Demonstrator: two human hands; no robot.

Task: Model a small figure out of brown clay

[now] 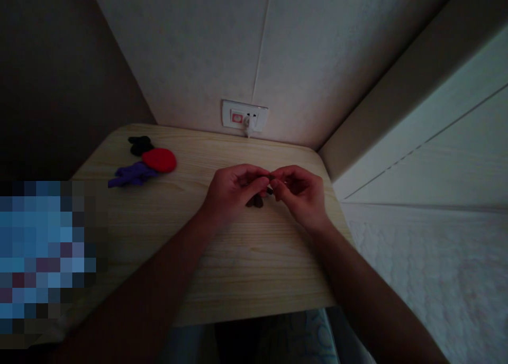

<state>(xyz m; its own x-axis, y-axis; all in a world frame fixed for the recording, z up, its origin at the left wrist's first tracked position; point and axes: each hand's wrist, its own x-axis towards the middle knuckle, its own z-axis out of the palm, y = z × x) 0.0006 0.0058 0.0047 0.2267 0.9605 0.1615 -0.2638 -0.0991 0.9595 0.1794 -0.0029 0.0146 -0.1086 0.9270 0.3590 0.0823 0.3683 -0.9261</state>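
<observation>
My left hand [236, 189] and my right hand [301, 194] meet above the wooden table, thumbs and fingertips pinched together. Between them is a small dark brown piece [271, 177] that looks like modelling clay, mostly covered by the fingers. A short black bit [270, 191] shows just under the fingertips; whether it is held or joined to the brown piece is unclear. Rounded brown lumps [256, 201] show below my left thumb, partly hidden by the hand. Both hands are closed.
On the light wooden table [254, 263], a red flattened lump [160, 160], a purple irregular lump [135, 174] and a black lump [142, 145] lie at the back left. A wall socket [245, 116] with a plug is behind. Quilted white bedding [428, 279] lies right; a pixelated patch covers the left.
</observation>
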